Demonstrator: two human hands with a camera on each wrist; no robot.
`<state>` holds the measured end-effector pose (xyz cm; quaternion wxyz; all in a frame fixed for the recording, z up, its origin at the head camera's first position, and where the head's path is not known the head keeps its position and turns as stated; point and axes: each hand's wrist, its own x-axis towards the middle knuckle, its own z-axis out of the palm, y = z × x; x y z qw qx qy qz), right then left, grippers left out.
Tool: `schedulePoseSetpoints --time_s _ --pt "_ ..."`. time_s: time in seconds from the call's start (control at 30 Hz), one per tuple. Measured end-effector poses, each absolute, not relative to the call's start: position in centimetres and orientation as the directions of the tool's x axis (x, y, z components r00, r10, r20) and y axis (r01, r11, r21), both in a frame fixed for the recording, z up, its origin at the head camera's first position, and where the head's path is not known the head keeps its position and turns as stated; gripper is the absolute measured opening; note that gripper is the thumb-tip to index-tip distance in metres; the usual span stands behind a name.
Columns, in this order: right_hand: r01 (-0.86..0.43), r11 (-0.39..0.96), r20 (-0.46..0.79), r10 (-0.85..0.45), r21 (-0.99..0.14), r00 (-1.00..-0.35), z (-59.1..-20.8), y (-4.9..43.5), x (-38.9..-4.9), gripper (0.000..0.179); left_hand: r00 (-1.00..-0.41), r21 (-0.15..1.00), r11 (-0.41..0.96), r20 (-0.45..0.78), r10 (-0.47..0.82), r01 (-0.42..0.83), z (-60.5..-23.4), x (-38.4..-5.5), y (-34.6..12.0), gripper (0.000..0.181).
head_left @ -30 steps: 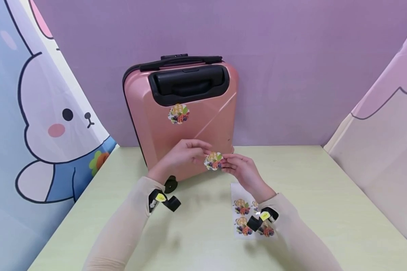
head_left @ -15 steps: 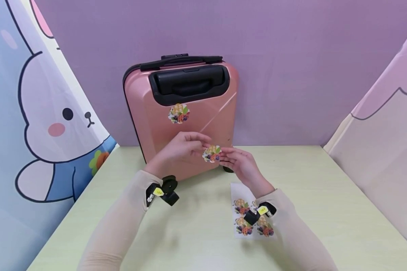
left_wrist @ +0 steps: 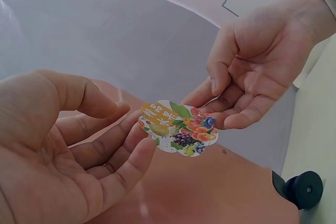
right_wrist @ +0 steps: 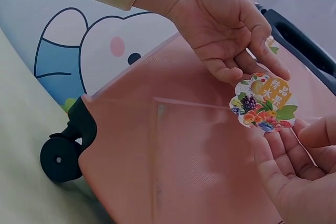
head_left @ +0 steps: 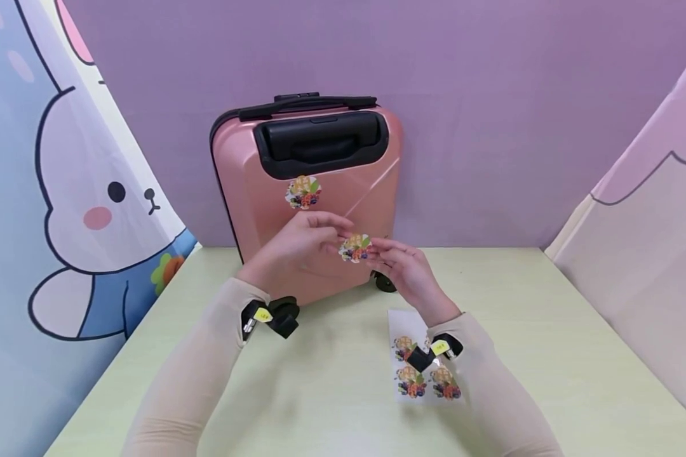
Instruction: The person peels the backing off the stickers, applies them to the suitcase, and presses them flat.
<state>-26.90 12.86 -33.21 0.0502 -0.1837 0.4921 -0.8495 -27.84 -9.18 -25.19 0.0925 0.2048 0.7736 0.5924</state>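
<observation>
In the head view a round, scallop-edged fruit sticker point(head_left: 354, 248) is held up between both hands, printed side towards me. My left hand point(head_left: 309, 238) holds its left edge at the fingertips, and my right hand point(head_left: 408, 270) holds the opposite edge. Both wrist views show the sticker's face uncovered, with fingers curving up to its border from either side. Behind it stands a pink suitcase point(head_left: 257, 222), tilted back a little, its black handle recess at the top. A matching sticker point(head_left: 303, 192) is on the case just under that recess.
A white sticker sheet point(head_left: 400, 320) bearing several fruit stickers lies on the pale table point(head_left: 531, 330), partly covered by the right wrist. Black wheels point(head_left: 385, 282) show at the suitcase's base. A purple backdrop point(head_left: 491, 127) rises behind, with a cartoon-print cloth point(head_left: 91, 171) on the left.
Both hands have risen together with the sticker, drifting slightly left in front of the suitcase. More of the suitcase's right wheel now shows below them.
</observation>
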Motion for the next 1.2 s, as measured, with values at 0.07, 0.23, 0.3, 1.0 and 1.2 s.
schedulePoseSetpoints --time_s 0.07,0.23,0.3,1.0,1.2 --pt "-0.101 -0.509 0.263 -0.257 -0.855 -0.93 -33.0 12.8 -26.9 0.045 -0.899 0.953 0.217 0.101 0.427 0.211 -25.0 -27.8 -9.2 0.032" --pt "-0.121 -0.506 0.274 -0.238 -0.854 -0.932 -32.4 12.8 -27.0 0.045 -0.9 0.947 0.233 0.106 0.422 0.22 -24.3 -27.7 -9.2 0.034" --pt "-0.133 -0.512 0.286 -0.233 -0.849 -0.93 -32.3 12.7 -27.2 0.045 -0.901 0.949 0.226 0.111 0.42 0.222 -24.0 -27.7 -9.2 0.035" --pt "-0.177 -0.543 0.336 -0.209 -0.821 -0.918 -29.6 12.0 -28.1 0.048 -0.888 0.905 0.273 0.194 0.418 0.327 -20.9 -28.1 -9.2 0.034" --pt "-0.185 -0.559 0.362 -0.224 -0.808 -0.905 -29.1 12.0 -28.5 0.049 -0.877 0.887 0.28 0.231 0.421 0.368 -20.3 -28.2 -9.2 0.032"
